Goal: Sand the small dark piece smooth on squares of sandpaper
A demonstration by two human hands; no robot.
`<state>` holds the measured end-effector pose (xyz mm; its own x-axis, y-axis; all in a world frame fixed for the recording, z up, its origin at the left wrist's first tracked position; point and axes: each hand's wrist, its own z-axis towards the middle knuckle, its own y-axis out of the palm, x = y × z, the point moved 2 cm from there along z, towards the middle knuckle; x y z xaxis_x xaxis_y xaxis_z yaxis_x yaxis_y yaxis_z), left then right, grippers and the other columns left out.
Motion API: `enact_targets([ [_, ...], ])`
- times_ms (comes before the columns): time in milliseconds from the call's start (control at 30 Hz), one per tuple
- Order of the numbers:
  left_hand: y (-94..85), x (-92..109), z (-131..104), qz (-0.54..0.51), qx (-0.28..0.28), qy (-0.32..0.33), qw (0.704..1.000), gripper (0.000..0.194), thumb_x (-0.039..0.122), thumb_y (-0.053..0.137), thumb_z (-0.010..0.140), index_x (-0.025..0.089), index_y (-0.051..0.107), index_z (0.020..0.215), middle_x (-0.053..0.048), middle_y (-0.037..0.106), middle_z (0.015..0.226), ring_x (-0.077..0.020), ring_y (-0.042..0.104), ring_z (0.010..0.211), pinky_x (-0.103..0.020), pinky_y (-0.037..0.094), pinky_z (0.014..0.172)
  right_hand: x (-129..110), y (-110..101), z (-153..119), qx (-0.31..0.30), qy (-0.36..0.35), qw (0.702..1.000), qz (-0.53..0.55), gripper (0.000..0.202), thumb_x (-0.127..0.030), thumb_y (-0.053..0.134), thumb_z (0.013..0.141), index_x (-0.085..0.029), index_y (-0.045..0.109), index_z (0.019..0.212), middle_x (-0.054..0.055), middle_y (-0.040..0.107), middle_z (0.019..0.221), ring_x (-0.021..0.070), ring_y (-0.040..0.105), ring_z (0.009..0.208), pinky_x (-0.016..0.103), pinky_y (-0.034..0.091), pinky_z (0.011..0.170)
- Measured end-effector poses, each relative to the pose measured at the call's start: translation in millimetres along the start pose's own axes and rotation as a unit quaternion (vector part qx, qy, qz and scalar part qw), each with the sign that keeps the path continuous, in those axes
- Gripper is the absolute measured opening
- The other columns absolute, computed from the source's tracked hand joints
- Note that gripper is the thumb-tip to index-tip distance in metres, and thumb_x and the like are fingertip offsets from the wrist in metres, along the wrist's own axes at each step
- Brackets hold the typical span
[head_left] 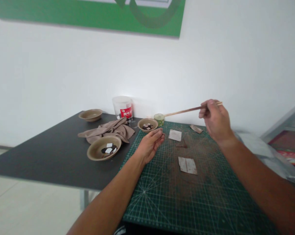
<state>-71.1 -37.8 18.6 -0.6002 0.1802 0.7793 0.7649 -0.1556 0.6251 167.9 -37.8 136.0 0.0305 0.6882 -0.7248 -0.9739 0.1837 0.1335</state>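
My right hand [217, 120] is closed around wooden chopsticks [183, 111], raised over the far right of the mat. Their far end reaches to a small clear cup [159, 119] with a yellow-green pattern. My left hand [151, 145] hovers above the left part of the green cutting mat [159, 195], its thumb and fingers drawn together; whatever may be between them is hidden. Just beyond it stands a brown bowl [140, 124] holding dark and pale pieces. Two greyish square pieces, one farther back [175, 135] and one nearer [187, 165], lie flat on the mat.
Left of the mat, a brown bowl [91, 154] holds white and black pieces beside a crumpled brown cloth [105, 130]. Another bowl [90, 115] and a clear tub with a red label [123, 106] stand behind. A brownish scrap [196, 128] and reddish-brown dust mark the mat. Plastic wrapping [257, 147] lies right.
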Motion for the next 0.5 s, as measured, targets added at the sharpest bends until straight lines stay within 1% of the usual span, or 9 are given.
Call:
enact_targets([
  [100, 4.9, 2.3, -7.6, -0.053, -0.042, -0.036, 0.997, 0.020, 0.006, 0.070, 0.085, 0.011, 0.072, 0.104, -0.005, 0.073, 0.090, -0.0071, 0.071, 0.077, -0.011, 0.058, 0.071, -19.5, -10.7, -33.0, 0.009, 0.024, 0.999, 0.043, 0.025, -0.043, 0.060, 0.095, -0.022, 0.067, 0.084, -0.001, 0.057, 0.067, 0.0110, 0.055, 0.057, 0.023, 0.047, 0.052],
  [200, 8.4, 4.5, -16.5, -0.067, -0.097, -0.059, 0.991, 0.018, 0.003, 0.070, 0.083, 0.009, 0.073, 0.100, -0.006, 0.074, 0.087, -0.0071, 0.072, 0.073, -0.011, 0.059, 0.070, -26.5, -13.2, -55.2, 0.003, 0.048, 0.997, 0.057, 0.025, -0.041, 0.058, 0.096, -0.022, 0.067, 0.083, 0.000, 0.056, 0.066, 0.0123, 0.055, 0.059, 0.024, 0.048, 0.054],
  [333, 8.4, 6.5, -25.9, -0.073, -0.136, -0.081, 0.985, 0.027, 0.003, 0.075, 0.079, 0.010, 0.073, 0.105, -0.006, 0.076, 0.087, -0.0087, 0.074, 0.074, -0.011, 0.060, 0.071, -22.4, -15.3, -67.0, -0.022, 0.065, 0.996, 0.061, 0.027, -0.041, 0.056, 0.097, -0.022, 0.067, 0.082, 0.000, 0.056, 0.063, 0.0135, 0.053, 0.057, 0.027, 0.048, 0.053],
  [500, 7.4, 7.3, -33.4, -0.068, -0.179, -0.102, 0.976, 0.038, 0.012, 0.086, 0.071, 0.012, 0.074, 0.107, -0.006, 0.077, 0.087, -0.0098, 0.075, 0.070, -0.010, 0.060, 0.066, -11.0, -23.5, -69.4, -0.031, 0.076, 0.994, 0.069, 0.025, -0.041, 0.055, 0.096, -0.023, 0.065, 0.082, -0.001, 0.055, 0.063, 0.0135, 0.054, 0.054, 0.028, 0.051, 0.055],
])
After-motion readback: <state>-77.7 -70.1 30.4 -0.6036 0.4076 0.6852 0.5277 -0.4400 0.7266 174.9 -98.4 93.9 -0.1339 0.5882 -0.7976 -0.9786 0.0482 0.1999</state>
